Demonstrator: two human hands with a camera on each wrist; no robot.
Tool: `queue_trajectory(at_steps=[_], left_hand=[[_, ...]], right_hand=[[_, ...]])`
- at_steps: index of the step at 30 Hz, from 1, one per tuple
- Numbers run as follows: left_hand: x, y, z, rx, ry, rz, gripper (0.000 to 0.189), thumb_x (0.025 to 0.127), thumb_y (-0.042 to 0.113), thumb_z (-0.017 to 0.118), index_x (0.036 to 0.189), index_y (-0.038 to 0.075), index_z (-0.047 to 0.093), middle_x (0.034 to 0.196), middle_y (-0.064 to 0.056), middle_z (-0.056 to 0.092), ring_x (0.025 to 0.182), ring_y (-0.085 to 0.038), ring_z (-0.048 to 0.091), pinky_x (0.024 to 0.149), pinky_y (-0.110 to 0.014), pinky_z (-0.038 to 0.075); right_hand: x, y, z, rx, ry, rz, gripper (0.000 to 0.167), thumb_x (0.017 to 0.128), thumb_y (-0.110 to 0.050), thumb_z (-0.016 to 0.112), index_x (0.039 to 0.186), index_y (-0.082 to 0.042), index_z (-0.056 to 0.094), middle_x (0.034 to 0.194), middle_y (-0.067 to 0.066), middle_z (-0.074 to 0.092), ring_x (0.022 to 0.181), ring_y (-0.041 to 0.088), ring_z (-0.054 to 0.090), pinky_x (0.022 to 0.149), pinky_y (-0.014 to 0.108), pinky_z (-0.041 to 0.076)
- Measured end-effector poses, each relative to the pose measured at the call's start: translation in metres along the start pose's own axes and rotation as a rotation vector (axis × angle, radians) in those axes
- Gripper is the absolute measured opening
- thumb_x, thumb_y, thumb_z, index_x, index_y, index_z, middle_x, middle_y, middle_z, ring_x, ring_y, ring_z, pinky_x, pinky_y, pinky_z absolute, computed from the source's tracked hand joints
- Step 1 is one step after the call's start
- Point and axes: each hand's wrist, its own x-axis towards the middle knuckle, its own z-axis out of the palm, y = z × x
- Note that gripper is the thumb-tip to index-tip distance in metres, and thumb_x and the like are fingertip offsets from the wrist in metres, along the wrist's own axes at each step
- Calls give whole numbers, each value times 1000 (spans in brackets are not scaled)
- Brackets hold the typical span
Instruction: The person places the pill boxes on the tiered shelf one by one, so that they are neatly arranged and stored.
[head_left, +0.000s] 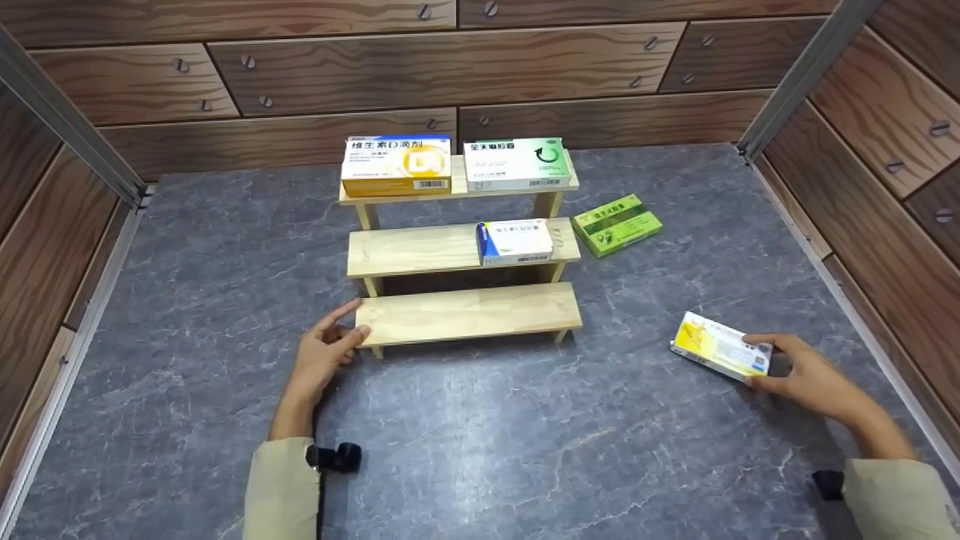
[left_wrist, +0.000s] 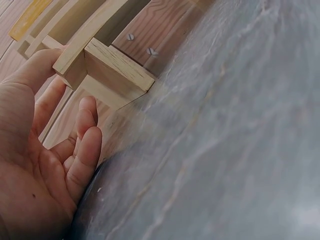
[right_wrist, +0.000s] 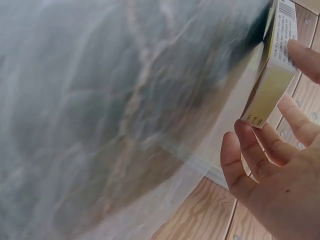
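A three-step wooden display stand (head_left: 465,311) stands on the grey marbled surface. My left hand (head_left: 322,352) grips the left end of its lowest step, thumb at the front corner and index finger at the back corner. In the left wrist view, the other fingers of the left hand (left_wrist: 55,145) curl loosely beside the step's leg (left_wrist: 120,70). Off to the right, my right hand (head_left: 814,379) holds a white and yellow medicine box (head_left: 720,345) by its right end. The right wrist view has the box (right_wrist: 275,75) between thumb and fingertips, its yellowish end facing the camera.
An orange and white box (head_left: 397,166) and a green and white box (head_left: 517,163) sit on the top step. A blue and white box (head_left: 516,241) lies on the middle step. Beside the stand's right side is a green box (head_left: 619,225). Wood-patterned walls (head_left: 450,71) enclose the surface.
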Motion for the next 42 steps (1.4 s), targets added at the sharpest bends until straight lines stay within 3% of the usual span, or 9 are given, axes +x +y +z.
queue_trajectory(at_steps=[1, 4, 7, 10, 14, 19, 29, 36, 42], left_hand=[[0, 0, 0, -1, 0, -2, 50, 87, 19, 73, 134, 17, 59, 74, 3, 60, 60, -10, 49, 59, -22, 44], [0, 1, 0, 3, -4, -8, 50, 87, 20, 73, 134, 18, 59, 75, 3, 61, 60, -10, 48, 59, -22, 44], [0, 1, 0, -6, -9, -5, 50, 87, 19, 73, 135, 18, 58, 75, 4, 62, 61, -10, 49, 60, -22, 44], [0, 1, 1, -21, -5, 1, 49, 87, 17, 73, 134, 16, 59, 74, 4, 63, 60, -10, 49, 60, -22, 45], [1, 0, 3, -34, 4, -1, 49, 87, 15, 73, 134, 14, 59, 73, 4, 63, 60, -9, 50, 59, -22, 45], [1, -1, 3, -27, 6, -7, 49, 86, 17, 74, 134, 16, 59, 74, 4, 63, 61, -10, 50, 60, -22, 46], [1, 0, 1, -12, 4, -17, 50, 86, 19, 74, 134, 18, 59, 73, 4, 61, 61, -10, 50, 61, -23, 46], [1, 0, 1, -14, -2, -13, 50, 86, 18, 74, 134, 18, 59, 75, 3, 62, 61, -10, 50, 60, -23, 46], [1, -1, 0, -28, -14, -5, 50, 87, 16, 72, 135, 18, 58, 76, 3, 64, 61, -11, 50, 60, -23, 45]], right_hand=[[0, -2, -1, -2, 2, -7, 62, 83, -16, 74, 134, 6, 46, 133, 39, 40, 118, 54, 42, 88, 58, 39], [1, -10, -4, -5, 11, -26, 61, 83, -15, 74, 134, 5, 47, 132, 36, 42, 108, 43, 49, 83, 42, 45], [1, -18, -10, -17, 42, -56, 59, 84, -16, 75, 133, 3, 49, 130, 32, 44, 98, 13, 50, 72, 25, 44], [1, -27, -14, -7, 75, -87, 58, 84, -15, 75, 133, 1, 49, 128, 29, 46, 89, 0, 45, 67, 19, 44], [1, -41, -20, -6, 91, -116, 57, 86, -17, 73, 135, -2, 48, 130, 27, 45, 93, 4, 46, 70, 18, 43], [5, -59, -22, -23, 141, -189, 53, 87, -16, 72, 134, -6, 51, 129, 21, 48, 95, -10, 38, 77, 11, 37], [16, -94, -20, -2, 191, -345, 54, 83, -3, 73, 133, -6, 53, 132, 19, 49, 98, -12, 40, 80, 5, 34], [23, -119, -13, -7, 192, -453, 56, 80, 1, 73, 132, -8, 54, 131, 15, 52, 101, -10, 42, 79, 10, 40], [28, -137, -9, -7, 176, -482, 55, 81, -1, 74, 132, -9, 55, 130, 12, 54, 93, -3, 47, 77, 13, 42]])
